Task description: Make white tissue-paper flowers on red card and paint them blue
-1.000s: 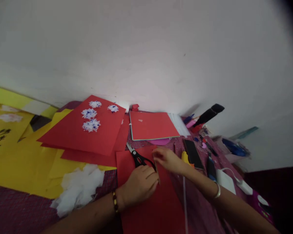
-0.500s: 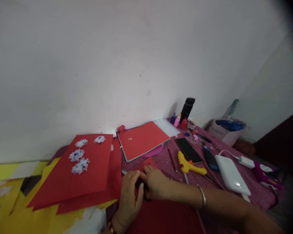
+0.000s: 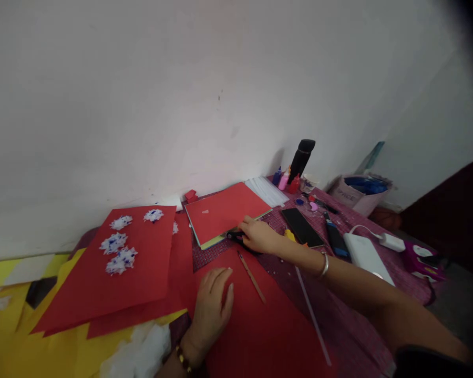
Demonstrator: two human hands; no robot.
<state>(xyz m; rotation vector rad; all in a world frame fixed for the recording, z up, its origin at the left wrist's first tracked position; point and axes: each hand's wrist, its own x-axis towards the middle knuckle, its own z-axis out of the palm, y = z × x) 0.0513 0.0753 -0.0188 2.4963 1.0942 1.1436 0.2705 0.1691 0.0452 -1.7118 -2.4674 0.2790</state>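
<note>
My right hand (image 3: pixel 260 236) reaches across to the stack of coloured sheets, its fingers closed on black-handled scissors (image 3: pixel 235 236). The blades cannot be made out clearly. The scissors lie by the near edge of the top red sheet (image 3: pixel 228 210). Closer to me, my left hand (image 3: pixel 213 302) rests on a large red paper (image 3: pixel 268 331), fingers loosely curved, thumb apart, holding nothing. A thin wooden stick with a dark end, like a pencil or brush (image 3: pixel 252 276), lies on that paper to the right of my left hand.
Left are red sheets (image 3: pixel 150 273) bearing several white-and-blue tufts, over yellow paper, with white fluff (image 3: pixel 140 352) in front. Right are a clear glue stick (image 3: pixel 313 317), a partly hidden yellow glue gun (image 3: pixel 290 234), a black phone (image 3: pixel 302 227), a white power bank (image 3: pixel 368 257) and small paint bottles (image 3: pixel 284 179).
My right hand has left my left hand and moved up and away with the scissors. The wooden stick now lies on the near red paper. My left hand stays nearly in place.
</note>
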